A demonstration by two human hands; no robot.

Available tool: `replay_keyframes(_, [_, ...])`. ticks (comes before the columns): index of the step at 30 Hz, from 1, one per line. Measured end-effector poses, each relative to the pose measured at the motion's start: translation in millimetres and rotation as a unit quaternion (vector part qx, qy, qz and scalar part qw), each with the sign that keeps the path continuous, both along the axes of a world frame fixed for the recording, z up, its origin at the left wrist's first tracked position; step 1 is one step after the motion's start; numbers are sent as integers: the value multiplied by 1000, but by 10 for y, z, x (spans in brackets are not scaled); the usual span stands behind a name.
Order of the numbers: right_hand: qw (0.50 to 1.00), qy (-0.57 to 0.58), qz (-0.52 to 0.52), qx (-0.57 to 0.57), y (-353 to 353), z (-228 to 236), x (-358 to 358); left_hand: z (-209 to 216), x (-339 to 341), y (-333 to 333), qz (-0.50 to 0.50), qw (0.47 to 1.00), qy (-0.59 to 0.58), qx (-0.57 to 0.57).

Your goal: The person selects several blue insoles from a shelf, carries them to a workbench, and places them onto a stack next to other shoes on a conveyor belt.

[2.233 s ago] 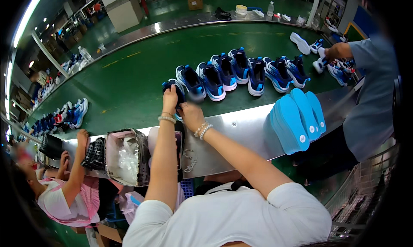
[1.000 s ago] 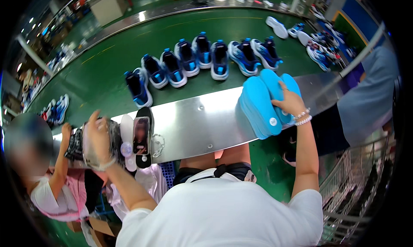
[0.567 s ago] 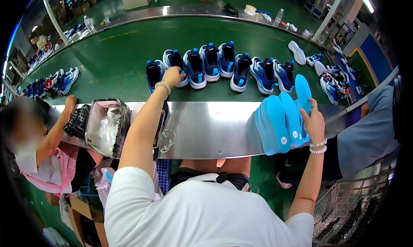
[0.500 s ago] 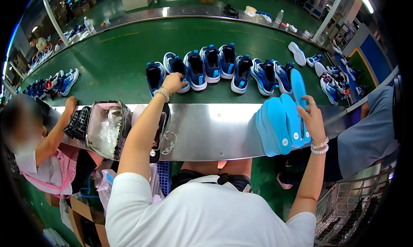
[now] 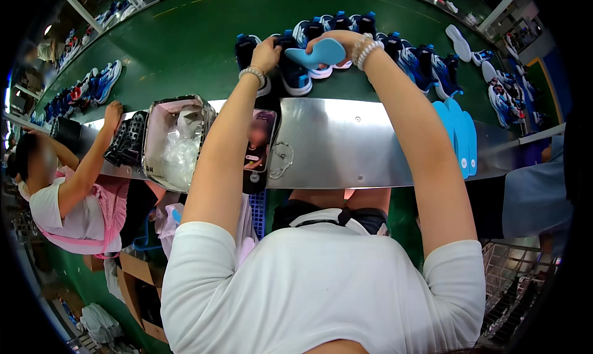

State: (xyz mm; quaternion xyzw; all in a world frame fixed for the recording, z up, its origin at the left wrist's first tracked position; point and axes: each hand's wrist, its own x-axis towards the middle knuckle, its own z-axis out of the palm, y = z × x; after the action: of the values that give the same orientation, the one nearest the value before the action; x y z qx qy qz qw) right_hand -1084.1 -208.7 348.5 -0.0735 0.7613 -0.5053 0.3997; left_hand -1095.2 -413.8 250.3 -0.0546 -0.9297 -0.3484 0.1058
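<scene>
A row of dark blue and white sneakers [image 5: 420, 70] with light blue heel tabs stands on the green work surface. My left hand [image 5: 265, 54] has its fingers closed at the collar of one sneaker [image 5: 295, 82] near the row's left end. In my right hand [image 5: 347, 42] is a light blue insole [image 5: 318, 53], bent and tilted just over that sneaker's opening. The insole partly hides the sneaker, and my left fingertips show only in part. More light blue insoles [image 5: 458, 135] lie stacked on the metal ledge beyond my right forearm.
On the metal ledge [image 5: 333, 144] are a phone [image 5: 259, 138], a beaded cord [image 5: 283, 159] and a box of clear plastic [image 5: 176, 144]. A co-worker [image 5: 80, 206] sits at the left; another person's sleeve [image 5: 534, 193] shows at the right. More shoes [image 5: 102, 85] stand at the far left.
My right hand has carried the insole from the stack leftward to the sneaker row. My left hand has moved to a neighbouring sneaker on the right. The whole view has shifted.
</scene>
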Motion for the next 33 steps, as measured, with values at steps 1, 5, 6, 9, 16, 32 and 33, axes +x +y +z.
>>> replay_keyframes(1, [999,-38,-15,9,-47,-56,-94,77,31,-3,-8,1000,-28,7])
replay_keyframes(5, [982,68,-4,174,-420,-218,-192,98,38,-51,-18,999,-33,16])
replay_keyframes(6, [970,137,25,200,-557,-369,-224,52,31,-70,-6,999,-9,30])
replay_keyframes(9, [832,417,109,349,-824,-573,-58,41,36,-62,11,999,-19,41])
replay_keyframes(16, [851,402,-27,336,-1175,-983,-185,-19,68,-131,35,997,31,53])
replay_keyframes(32, [868,439,13,232,-1102,-865,219,16,140,-291,40,996,-1,81])
replay_keyframes(33, [855,481,-19,193,-1030,-882,331,-9,179,-296,16,993,38,110])
